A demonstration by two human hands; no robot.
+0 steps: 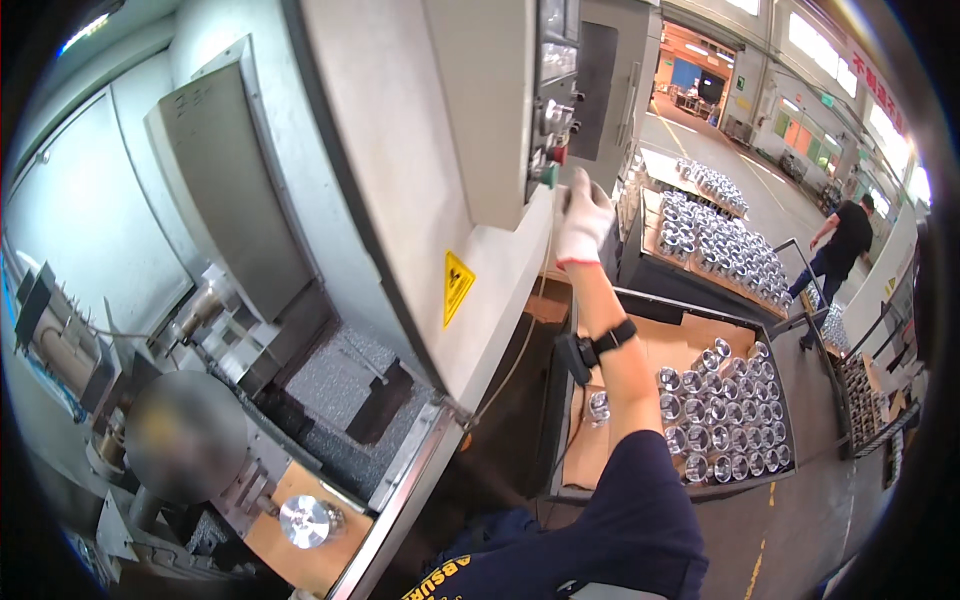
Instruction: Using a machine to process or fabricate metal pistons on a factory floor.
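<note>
My right hand (584,220), in a white knitted glove, is raised beside the lower end of a machine's control panel (490,110). Its thumb side lies close to a green push button (549,175); whether it touches is hard to tell. The fingers look loosely bent and apart, holding nothing. A red button (557,155) and knobs sit just above. Inside the machine, at lower left, a shiny round metal part (304,522) rests on a brown board (285,560). A round blurred patch hides the machinery behind it. My left hand is out of view.
A black-rimmed bin (672,306) with cardboard and rows of shiny metal cups (735,411) stands right of the machine. More cups fill a cart (722,245) behind it. Further right, a person (848,240) in dark clothes is near other carts. A yellow warning sign (457,288) marks the machine's front.
</note>
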